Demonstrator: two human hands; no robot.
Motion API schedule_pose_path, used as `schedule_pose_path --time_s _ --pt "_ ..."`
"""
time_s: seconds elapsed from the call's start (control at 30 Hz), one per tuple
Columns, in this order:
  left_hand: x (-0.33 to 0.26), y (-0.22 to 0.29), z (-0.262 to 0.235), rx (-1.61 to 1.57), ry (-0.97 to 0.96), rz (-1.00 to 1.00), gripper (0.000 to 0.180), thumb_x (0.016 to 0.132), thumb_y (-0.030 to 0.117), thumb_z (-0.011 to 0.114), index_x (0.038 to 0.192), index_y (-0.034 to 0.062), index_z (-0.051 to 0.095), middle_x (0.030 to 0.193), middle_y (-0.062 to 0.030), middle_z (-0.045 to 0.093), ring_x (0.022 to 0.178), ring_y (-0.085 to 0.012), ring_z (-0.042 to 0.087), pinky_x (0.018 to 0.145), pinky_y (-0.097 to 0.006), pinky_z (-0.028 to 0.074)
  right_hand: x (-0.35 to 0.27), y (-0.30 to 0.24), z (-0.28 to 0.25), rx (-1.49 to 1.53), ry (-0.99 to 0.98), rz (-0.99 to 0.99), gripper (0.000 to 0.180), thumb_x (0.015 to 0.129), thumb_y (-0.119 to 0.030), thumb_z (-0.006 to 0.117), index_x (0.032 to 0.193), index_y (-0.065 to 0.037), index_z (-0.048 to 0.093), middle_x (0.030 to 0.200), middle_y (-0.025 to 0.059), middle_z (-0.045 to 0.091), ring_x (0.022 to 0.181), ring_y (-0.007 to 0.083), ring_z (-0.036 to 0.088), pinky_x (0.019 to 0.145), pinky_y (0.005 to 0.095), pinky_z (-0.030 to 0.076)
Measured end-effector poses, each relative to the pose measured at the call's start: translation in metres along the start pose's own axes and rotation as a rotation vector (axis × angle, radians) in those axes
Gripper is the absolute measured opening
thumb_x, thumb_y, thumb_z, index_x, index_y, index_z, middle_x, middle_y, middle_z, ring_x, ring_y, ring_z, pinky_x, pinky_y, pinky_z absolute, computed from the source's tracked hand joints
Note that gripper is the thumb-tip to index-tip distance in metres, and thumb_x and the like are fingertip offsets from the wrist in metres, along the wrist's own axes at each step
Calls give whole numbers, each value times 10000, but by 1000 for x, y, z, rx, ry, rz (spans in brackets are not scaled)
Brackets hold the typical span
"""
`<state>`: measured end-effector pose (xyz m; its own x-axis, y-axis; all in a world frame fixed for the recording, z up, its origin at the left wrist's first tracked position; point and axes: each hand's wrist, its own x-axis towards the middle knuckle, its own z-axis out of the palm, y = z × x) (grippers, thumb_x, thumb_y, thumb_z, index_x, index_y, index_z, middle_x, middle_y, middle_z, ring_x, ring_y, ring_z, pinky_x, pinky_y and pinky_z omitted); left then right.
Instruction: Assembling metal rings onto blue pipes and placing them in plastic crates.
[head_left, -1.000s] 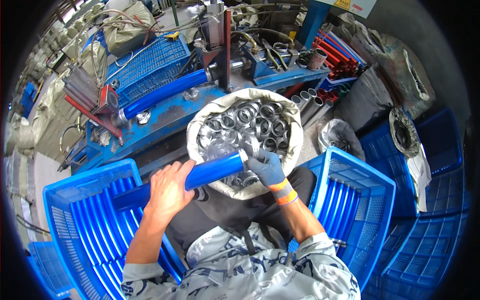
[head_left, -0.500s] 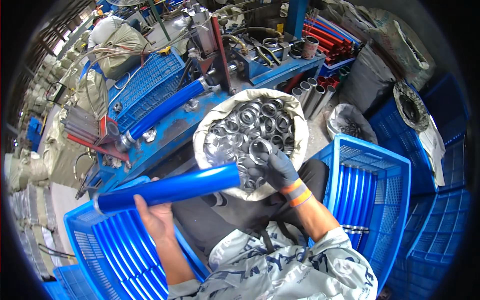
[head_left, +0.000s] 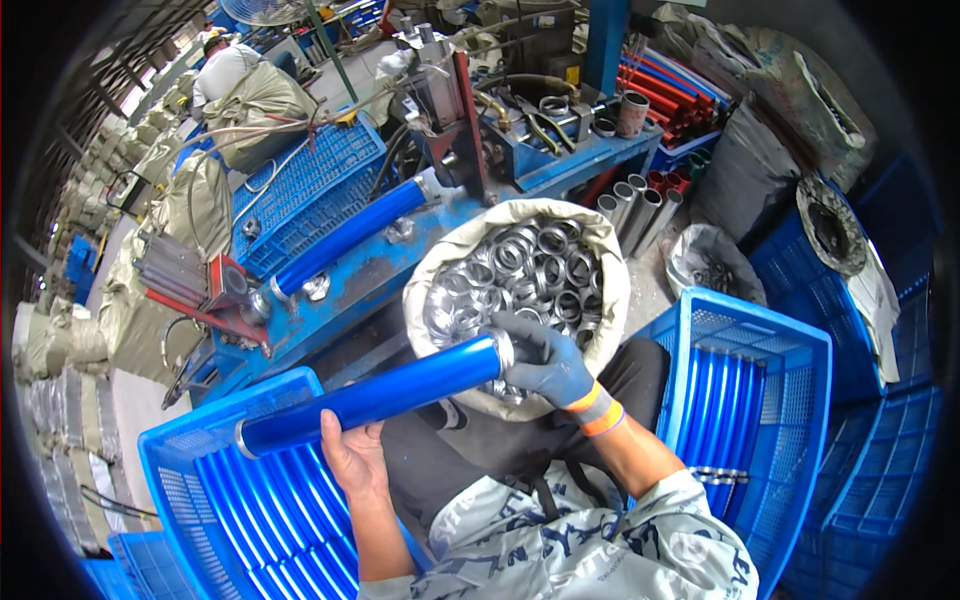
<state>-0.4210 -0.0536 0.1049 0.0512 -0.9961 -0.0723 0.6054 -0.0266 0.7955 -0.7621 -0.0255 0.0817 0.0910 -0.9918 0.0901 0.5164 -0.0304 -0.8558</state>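
The left hand (head_left: 355,455) grips a blue tube (head_left: 375,395) from below, thumb on the near side. The tube slants up to the right hand (head_left: 548,362) – gloved in grey – which pinches a metal ring (head_left: 503,352) at the tube's right end. Just beyond the right hand is a pale sack (head_left: 618,290) full of loose rings (head_left: 560,270). Beneath the left hand's side sits a blue crate (head_left: 225,400) of tubes; right of the right hand stands another crate (head_left: 815,400) – also holding tubes. The blue worktop (head_left: 365,270) lies beyond the left hand.
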Motion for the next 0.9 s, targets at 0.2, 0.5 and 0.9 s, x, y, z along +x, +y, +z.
schedule_pose_path --time_s 0.2,0.5,0.9 --pt "13 -11 -9 24 38 13 565 1108 420 731 1500 32 612 1408 -185 735 1251 -328 759 1040 -501 662 10 -9 -1 -43 -10 91 786 1015 -18 794 1715 38 441 1660 128 574 1440 197 609 1220 354 496" --pt "43 4 -54 -149 133 3 700 1094 531 734 1562 36 573 1512 -188 685 1379 -344 693 1161 -529 600 108 -17 17 -274 -131 65 679 1056 -136 794 1665 16 536 1468 88 710 1281 143 660 1115 326 545" --pt "51 25 -101 -226 100 6 559 1143 395 698 1564 43 589 1595 -150 622 1493 -283 582 1227 -461 527 403 86 23 -2022 199 -485 857 841 -382 898 1596 -165 554 1530 154 640 1408 364 624 1202 667 416"
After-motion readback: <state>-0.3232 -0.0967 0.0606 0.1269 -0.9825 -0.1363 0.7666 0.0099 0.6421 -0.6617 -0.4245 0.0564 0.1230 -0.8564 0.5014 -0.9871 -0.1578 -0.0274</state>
